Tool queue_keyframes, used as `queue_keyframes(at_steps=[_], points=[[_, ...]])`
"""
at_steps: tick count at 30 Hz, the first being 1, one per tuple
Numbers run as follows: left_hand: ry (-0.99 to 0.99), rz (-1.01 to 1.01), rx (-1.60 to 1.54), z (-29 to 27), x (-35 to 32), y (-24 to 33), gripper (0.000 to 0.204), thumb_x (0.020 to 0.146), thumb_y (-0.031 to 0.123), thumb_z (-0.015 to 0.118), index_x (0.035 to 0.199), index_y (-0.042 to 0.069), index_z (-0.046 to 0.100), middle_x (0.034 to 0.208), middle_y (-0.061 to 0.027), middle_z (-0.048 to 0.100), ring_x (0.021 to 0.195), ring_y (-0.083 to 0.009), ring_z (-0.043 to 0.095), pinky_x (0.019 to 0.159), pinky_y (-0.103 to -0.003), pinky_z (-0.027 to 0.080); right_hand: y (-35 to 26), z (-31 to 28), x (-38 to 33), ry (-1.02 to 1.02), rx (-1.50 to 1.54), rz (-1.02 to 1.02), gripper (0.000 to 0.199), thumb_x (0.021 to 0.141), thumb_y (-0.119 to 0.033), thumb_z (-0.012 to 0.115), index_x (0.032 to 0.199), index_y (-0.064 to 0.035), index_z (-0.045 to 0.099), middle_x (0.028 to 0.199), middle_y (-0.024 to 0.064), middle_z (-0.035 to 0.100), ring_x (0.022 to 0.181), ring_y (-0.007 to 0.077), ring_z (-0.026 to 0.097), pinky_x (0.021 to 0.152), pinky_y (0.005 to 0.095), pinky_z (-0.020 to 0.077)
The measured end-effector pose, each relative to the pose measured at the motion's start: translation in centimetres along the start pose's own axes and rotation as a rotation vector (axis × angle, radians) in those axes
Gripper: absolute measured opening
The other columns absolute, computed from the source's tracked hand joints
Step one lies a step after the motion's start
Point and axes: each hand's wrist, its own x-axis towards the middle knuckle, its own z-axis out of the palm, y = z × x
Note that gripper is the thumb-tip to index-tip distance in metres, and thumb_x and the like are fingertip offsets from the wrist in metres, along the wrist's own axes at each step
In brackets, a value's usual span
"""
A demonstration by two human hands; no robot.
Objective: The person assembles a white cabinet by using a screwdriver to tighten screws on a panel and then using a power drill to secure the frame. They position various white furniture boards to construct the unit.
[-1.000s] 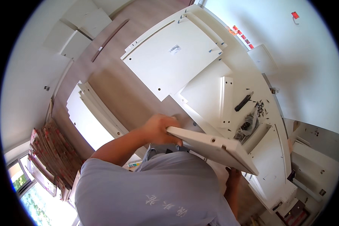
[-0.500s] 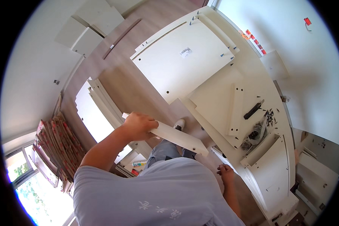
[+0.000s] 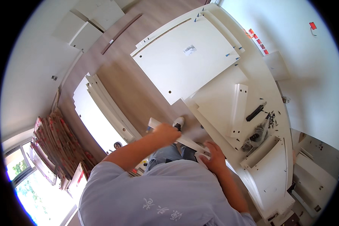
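A narrow white board (image 3: 188, 142) slants across in front of my body, with a dark hole near its right end. My left hand (image 3: 165, 134) is closed around it near the left end. At the other end, my right hand (image 3: 214, 157) has its fingers about the board, partly spread. To the right, a similar white strip (image 3: 239, 109) with dark holes lies on a large white panel (image 3: 214, 101). Beside that strip are a black-handled tool (image 3: 255, 113) and a clear plastic bag (image 3: 256, 137) of dark hardware, with small screws scattered around.
A wide white panel (image 3: 180, 64) with a label and blue-tipped pegs lies at the far side. White boards (image 3: 101, 109) are stacked on the floor at left, near flattened cardboard (image 3: 60, 143). My shoe (image 3: 179, 122) stands between. A white drawer-like box (image 3: 261, 150) sits at right.
My left hand has moved right and down with the board, which is turned differently. My right hand has risen from beside my body to the board's right end.
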Motion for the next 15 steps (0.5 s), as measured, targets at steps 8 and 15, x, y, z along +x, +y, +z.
queue_keyframes(at_steps=[8, 15], points=[[0.208, 0.166, -0.154, 0.0, 2.8, 3.7, 0.032, 0.089, 0.041, 0.076, 0.104, 0.014, 0.074, 0.106, -0.0081, 0.076, 0.101, -0.031, 0.073, 0.085, -0.044, 0.057, 1.2, 3.9, 2.8, -0.386, -0.281, 0.133, 0.042, 0.088, -0.028, 0.071, 0.129, -0.0172, 0.068, 0.102, 0.0153, 0.076, 0.092, 0.0368, 0.074, 0.081, 0.0493, 0.0576], [0.726, -0.711, -1.338, 0.0, 0.6, -9.6, 0.049, 0.101, 0.047, 0.068, 0.127, 0.006, 0.066, 0.118, -0.0105, 0.069, 0.111, -0.0225, 0.066, 0.088, -0.041, 0.055, 7.1, 4.9, -4.5, -0.268, -0.251, 0.207, 0.037, 0.087, -0.027, 0.071, 0.123, -0.0221, 0.072, 0.092, 0.0144, 0.076, 0.087, 0.0354, 0.074, 0.078, 0.0493, 0.0572]])
